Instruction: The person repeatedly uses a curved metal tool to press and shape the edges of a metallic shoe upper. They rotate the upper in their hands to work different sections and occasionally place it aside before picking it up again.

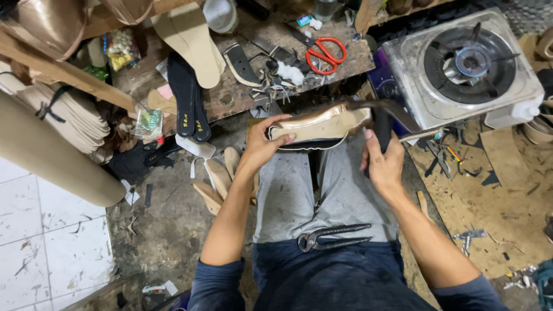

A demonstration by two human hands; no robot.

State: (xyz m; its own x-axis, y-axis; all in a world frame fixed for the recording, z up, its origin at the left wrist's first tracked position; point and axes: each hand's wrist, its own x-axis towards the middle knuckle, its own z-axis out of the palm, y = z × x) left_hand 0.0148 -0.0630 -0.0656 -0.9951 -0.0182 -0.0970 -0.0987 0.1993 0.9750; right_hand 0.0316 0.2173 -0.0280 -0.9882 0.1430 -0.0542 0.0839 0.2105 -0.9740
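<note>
- The left hand (262, 144) gripped the near end of a gold shoe sole (319, 124), thumb laid across its top and fingers curled underneath.
- The right hand (383, 164) was partly open, palm turned inward; its raised thumb touched the far end of the sole beside a dark strap (391, 109). Whether its fingers closed on anything I could not tell.
- The sole lay level across the person's knees, over grey trousers (340, 196), gold side up with a dark edge beneath it.
- A pair of black pincers (331, 237) rested on the lap, near the body and well apart from both hands.
- Ahead of the sole stood a worn wooden bench (242, 95); red-handled scissors (325, 53) lay on it, along with black insoles (187, 98) and a tan insole (193, 40).
- A single-burner gas stove (466, 63) sat to the right of the bench, just beyond the right hand.
- Pale wooden heel pieces (216, 175) lay on the dirty floor beside the left forearm.
- A stack of tan insoles (75, 118) hung at the far left, above a thick cardboard roll (52, 155).
</note>
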